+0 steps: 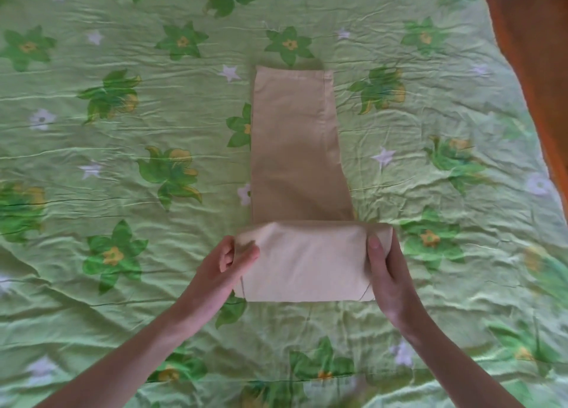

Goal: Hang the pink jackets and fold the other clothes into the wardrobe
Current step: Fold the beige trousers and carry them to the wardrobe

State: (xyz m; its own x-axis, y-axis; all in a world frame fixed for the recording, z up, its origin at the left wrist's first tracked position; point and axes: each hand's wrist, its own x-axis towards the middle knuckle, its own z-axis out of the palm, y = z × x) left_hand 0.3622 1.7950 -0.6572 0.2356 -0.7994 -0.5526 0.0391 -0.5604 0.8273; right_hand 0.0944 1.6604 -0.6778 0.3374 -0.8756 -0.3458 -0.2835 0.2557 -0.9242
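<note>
A pair of beige trousers (pixel 295 149) lies flat on the bed, its legs stretched away from me. The near end is folded over into a wide band. My left hand (pixel 229 264) pinches the left edge of that fold between thumb and curled fingers. My right hand (pixel 384 266) grips the right edge, thumb on top and fingers tucked under the cloth. No pink jacket or wardrobe is in view.
The bed is covered by a wrinkled light-green sheet (pixel 123 162) printed with green and yellow flowers. An orange cloth or surface (pixel 534 54) borders the bed at the upper right.
</note>
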